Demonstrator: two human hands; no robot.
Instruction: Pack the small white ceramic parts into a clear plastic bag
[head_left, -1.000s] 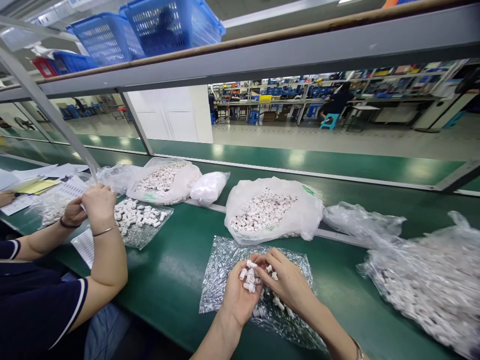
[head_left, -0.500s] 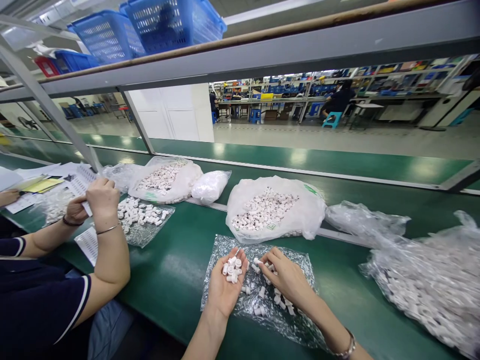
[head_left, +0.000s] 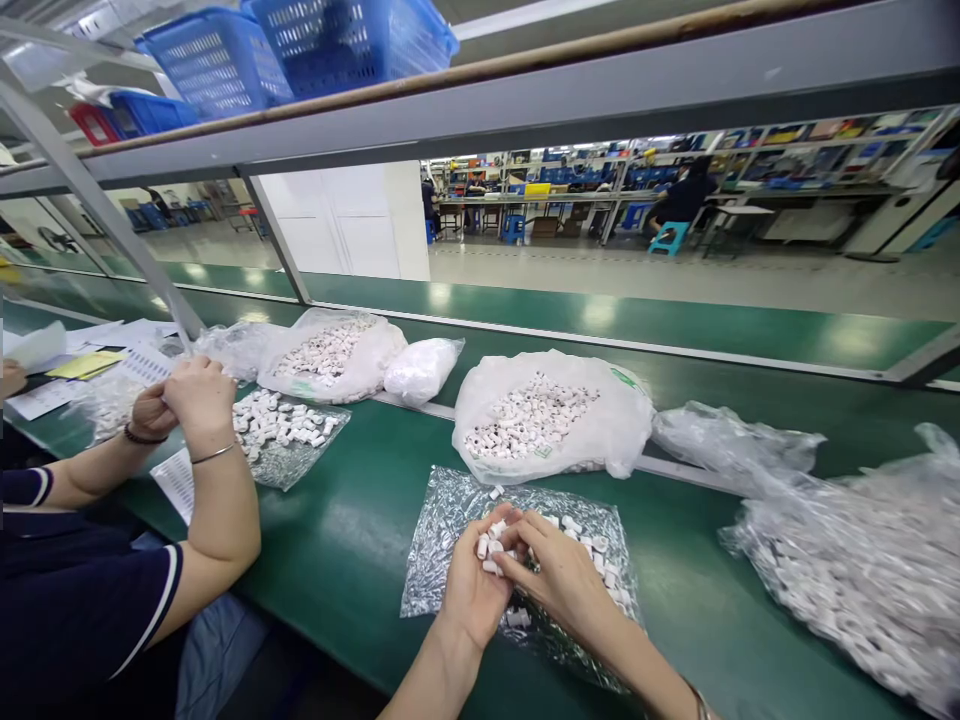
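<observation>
My left hand (head_left: 474, 595) is cupped palm up around several small white plastic fittings (head_left: 491, 546), short and tube-shaped. My right hand (head_left: 561, 570) reaches over the palm from the right, its bent thumb and fingertips closed in on fittings at the edge of the handful. Both hands hover over a flat, crinkled clear plastic bag (head_left: 433, 545) on the green table. Loose white fittings (head_left: 600, 548) lie on this bag, partly hidden by my right hand.
A white bag of fittings (head_left: 536, 415) lies open just behind. Larger clear bags of white parts (head_left: 847, 590) fill the right. At left, a co-worker's hands (head_left: 187, 395) are near papers and another pile of fittings (head_left: 281, 425). A shelf with blue baskets (head_left: 345, 50) runs overhead.
My right hand has moved left from the loose pile to the handful in my left palm. My left hand has shifted right, so the hands now meet. The co-worker's hands have lowered the paper slightly.
</observation>
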